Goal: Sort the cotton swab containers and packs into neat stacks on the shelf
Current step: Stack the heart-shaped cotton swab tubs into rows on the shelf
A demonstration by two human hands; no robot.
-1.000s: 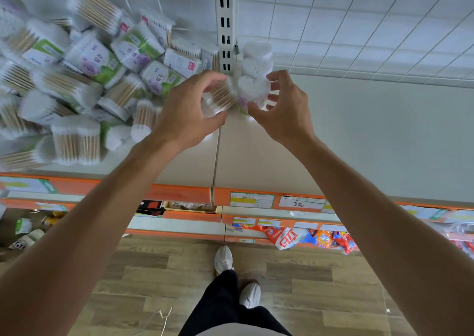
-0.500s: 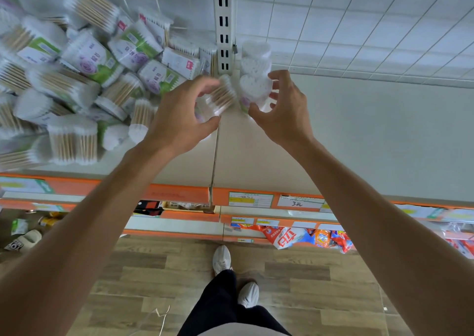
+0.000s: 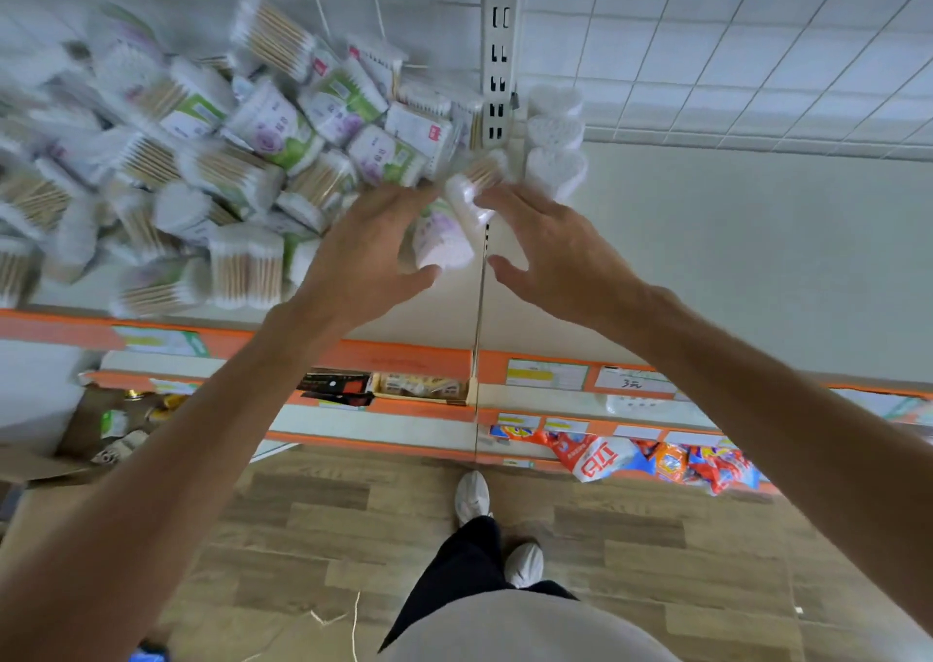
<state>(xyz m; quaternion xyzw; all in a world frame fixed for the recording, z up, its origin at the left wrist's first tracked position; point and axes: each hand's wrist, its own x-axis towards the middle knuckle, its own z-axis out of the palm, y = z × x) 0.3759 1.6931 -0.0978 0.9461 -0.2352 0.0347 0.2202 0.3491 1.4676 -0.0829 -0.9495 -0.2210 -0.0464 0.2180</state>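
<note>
Shelf: left hand and right hand spread open, empty, flanking swab tub; next, grip and stack it.

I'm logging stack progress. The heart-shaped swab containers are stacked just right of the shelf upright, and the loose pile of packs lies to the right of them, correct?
Not quite. In the head view the heart-shaped swab containers do stand stacked just right of the shelf upright, but the loose pile of packs lies left of the upright, not right of the stack. The shelf to their right holds no packs.
</note>
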